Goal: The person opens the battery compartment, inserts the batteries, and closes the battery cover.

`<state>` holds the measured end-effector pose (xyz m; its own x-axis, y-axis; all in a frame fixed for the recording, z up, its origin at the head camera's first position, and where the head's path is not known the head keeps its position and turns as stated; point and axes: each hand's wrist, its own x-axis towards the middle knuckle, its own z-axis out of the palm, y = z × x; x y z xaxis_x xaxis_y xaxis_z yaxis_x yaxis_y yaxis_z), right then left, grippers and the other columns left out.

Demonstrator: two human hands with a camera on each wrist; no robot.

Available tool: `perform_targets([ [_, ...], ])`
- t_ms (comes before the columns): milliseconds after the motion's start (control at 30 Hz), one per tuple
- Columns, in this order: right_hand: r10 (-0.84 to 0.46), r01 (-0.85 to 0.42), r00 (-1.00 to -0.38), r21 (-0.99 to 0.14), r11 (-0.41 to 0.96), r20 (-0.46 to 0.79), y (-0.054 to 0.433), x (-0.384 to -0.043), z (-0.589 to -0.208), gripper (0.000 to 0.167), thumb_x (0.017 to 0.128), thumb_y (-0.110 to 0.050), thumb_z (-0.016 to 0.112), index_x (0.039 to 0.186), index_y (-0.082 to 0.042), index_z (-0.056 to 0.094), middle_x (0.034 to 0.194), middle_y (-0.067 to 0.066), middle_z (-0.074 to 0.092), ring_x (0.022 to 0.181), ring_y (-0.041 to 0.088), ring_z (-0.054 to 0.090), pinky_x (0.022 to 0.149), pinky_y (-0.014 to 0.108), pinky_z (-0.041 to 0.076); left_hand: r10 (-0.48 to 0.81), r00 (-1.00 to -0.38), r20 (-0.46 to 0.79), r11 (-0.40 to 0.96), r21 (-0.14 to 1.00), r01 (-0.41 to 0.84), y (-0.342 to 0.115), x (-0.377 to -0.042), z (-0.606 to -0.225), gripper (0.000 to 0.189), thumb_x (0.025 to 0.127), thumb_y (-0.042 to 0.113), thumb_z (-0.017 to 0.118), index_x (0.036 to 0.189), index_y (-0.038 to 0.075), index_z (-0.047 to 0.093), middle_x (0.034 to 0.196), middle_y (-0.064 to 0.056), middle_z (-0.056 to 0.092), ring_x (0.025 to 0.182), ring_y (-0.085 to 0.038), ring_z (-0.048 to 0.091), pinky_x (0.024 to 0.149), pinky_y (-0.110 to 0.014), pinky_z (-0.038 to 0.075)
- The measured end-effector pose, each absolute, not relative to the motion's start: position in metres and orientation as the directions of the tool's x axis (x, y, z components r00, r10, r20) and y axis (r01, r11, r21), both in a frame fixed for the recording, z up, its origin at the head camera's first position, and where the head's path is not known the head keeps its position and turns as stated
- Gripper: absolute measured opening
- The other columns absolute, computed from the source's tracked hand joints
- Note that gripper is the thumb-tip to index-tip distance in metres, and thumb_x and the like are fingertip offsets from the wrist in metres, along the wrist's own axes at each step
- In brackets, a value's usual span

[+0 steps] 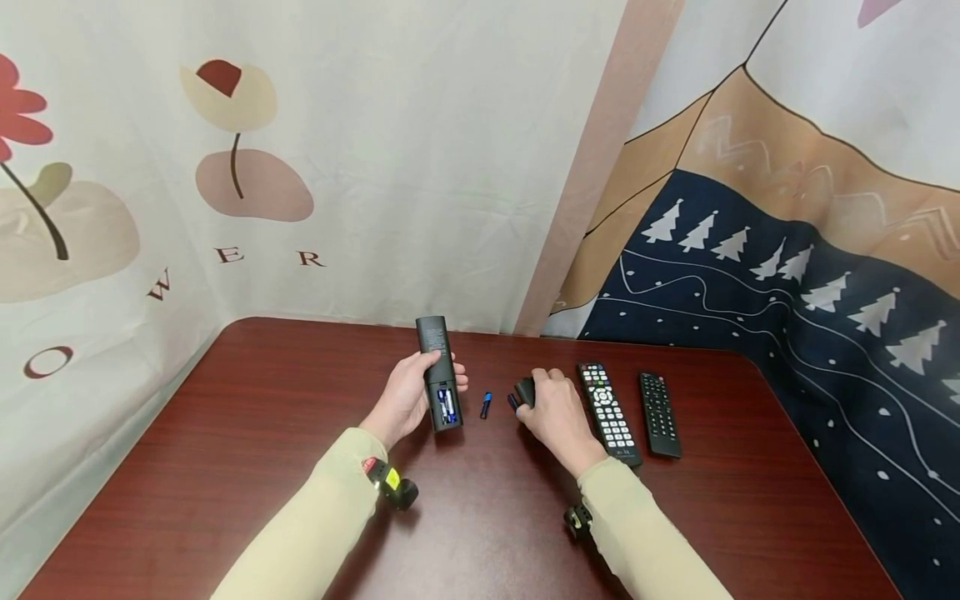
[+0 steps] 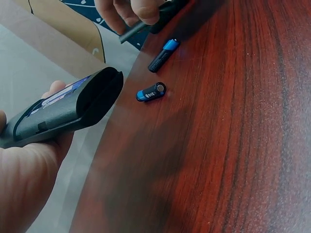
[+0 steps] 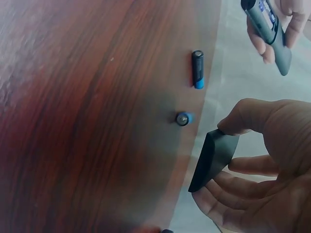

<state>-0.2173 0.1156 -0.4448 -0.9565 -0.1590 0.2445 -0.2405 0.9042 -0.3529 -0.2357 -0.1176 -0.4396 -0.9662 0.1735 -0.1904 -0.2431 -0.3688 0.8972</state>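
My left hand grips a black remote control, its back turned up and the battery compartment uncovered. Batteries with white and blue wrappers show inside that compartment. Over to the right, my right hand pinches a small black battery cover between thumb and fingers. Between the hands, a black-and-blue battery lies on the table. A second battery of the same look is close to the right fingertips; its end faces the camera in the right wrist view.
Right of my right hand lies a long black remote with white buttons, and beyond it a smaller black remote. The dark red wooden table ends at printed curtains along the back.
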Motion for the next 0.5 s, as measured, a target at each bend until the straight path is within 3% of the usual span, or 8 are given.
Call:
perform_targets([
  [500,-0.176,-0.28,-0.946,-0.414,0.866,0.273,0.099,-0.205,-0.434,0.05,0.081,-0.009,0.08,0.126,0.005,0.064,0.109,0.022,0.065,0.091,0.034,0.062,0.077,0.043,0.058,0.171,-0.967,-0.187,-0.381,0.893,-0.24,-0.115,-0.235,-0.44,0.039,0.112,0.019,0.037,0.139,-0.009,0.044,0.114,-0.019,0.07,0.097,-0.026,0.074,0.1,-0.047,0.056],
])
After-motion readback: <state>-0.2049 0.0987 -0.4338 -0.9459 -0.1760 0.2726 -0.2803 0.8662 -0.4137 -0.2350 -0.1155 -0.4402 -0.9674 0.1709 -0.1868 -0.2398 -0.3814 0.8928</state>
